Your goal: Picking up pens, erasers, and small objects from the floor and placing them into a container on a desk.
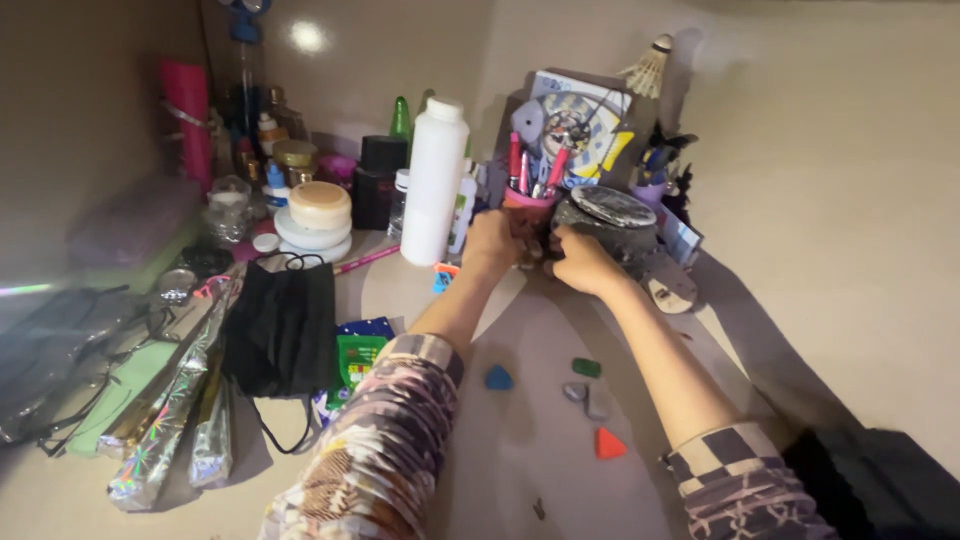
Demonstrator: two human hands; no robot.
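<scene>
Here the left hand (490, 243) wraps the pink pen cup full of pens (527, 208) at the back of the cluttered beige worktop (800, 260), while the right hand (583, 262) grips the round dark speckled lidded container (607, 222) beside it; both likely rigid, light, best held by their sides.

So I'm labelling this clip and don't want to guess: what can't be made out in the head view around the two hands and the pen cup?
- Left hand: fingers hidden behind the pink pen cup; grip unclear.
- Right hand: fingertips lost between cup and dark round container.
- Cup's base: covered by both hands.
- Clear bags, left edge: blurred, cut off.
- Dark speck on the table: too small to identify.
</scene>
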